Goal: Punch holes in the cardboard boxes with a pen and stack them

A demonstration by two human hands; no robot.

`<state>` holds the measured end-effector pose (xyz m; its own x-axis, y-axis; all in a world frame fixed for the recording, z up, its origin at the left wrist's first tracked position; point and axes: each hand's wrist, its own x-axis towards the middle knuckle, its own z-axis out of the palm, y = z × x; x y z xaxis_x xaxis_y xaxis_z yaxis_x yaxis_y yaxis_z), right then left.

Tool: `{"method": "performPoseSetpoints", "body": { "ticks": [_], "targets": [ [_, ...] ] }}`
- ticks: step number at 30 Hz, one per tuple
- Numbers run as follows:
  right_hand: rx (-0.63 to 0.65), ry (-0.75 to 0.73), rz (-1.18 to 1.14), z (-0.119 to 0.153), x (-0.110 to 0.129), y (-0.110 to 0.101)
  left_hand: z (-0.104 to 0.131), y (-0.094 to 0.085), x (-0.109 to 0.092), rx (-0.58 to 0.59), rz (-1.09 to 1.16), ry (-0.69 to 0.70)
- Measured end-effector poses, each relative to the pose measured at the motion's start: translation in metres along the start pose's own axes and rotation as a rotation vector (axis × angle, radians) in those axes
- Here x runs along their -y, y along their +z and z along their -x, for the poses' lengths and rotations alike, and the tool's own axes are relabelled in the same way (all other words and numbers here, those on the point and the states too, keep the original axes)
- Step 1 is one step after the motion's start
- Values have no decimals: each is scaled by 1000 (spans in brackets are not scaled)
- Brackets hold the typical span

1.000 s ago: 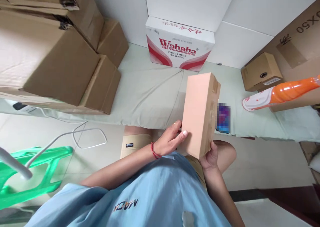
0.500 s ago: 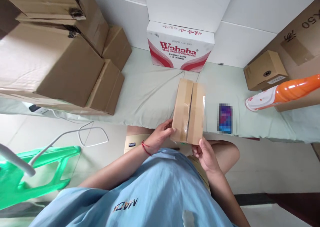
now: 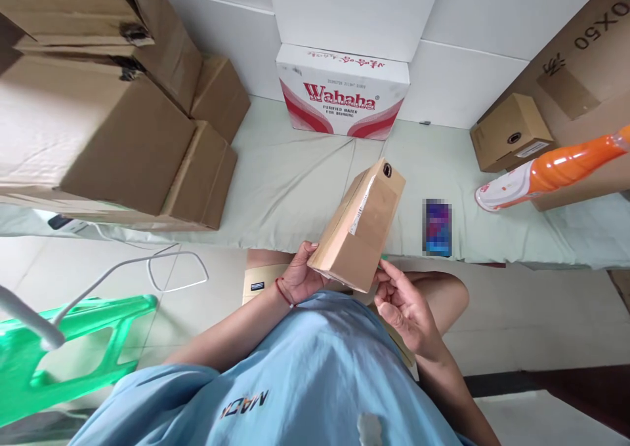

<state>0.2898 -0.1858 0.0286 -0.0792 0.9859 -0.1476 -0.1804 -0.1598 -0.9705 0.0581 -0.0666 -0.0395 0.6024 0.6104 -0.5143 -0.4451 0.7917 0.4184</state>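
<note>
A small brown cardboard box (image 3: 361, 226) is held tilted over the front edge of the bench, with a white label strip and a dark round hole near its far end. My left hand (image 3: 300, 275) grips its near left corner, thumb along the side and the other fingers hidden beneath. Against the lower right edge rest the fingertips of my right hand (image 3: 403, 308); its thumb stands away from the cardboard and the fingers are loosely apart. A phone with a blurred screen (image 3: 438, 227) lies to the right of the box.
Behind stands a Wahaha water carton (image 3: 342, 95) against the white wall. Stacked cardboard boxes (image 3: 128, 131) fill the left. On the right are an orange-and-white bottle (image 3: 551, 174), another small box (image 3: 512, 134) and a large carton (image 3: 571, 92). A green stool (image 3: 132, 328) stands below left.
The box has been turned over: the taped seam faced up before, and now the labelled side with the hole shows. My right thumb has come off the box.
</note>
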Motion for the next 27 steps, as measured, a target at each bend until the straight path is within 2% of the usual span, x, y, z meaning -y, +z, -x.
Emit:
{"method": "performPoseSetpoints", "body": {
  "ticks": [3,8,11,15,20,23,27],
  "targets": [
    [-107,13,-69,-5,-9,-5,4,5,-3,-39,-17,66],
    [-186,92,-183,-8,-21,-10,20,32,-12,-55,-248,182],
    [-232,104,-225,-10,-20,-8,26,43,-15,-3,-354,218],
    [-242,79,-225,-11,-13,-11,25,43,-15,121,-468,285],
    [-180,31,-76,-5,-16,-31,24,37,-15,245,-586,290],
    [-167,-35,83,-3,-23,-43,24,37,-16,215,-651,277],
    [-188,-152,247,-4,-26,-54,26,41,-21,116,-779,333]
  ]
}}
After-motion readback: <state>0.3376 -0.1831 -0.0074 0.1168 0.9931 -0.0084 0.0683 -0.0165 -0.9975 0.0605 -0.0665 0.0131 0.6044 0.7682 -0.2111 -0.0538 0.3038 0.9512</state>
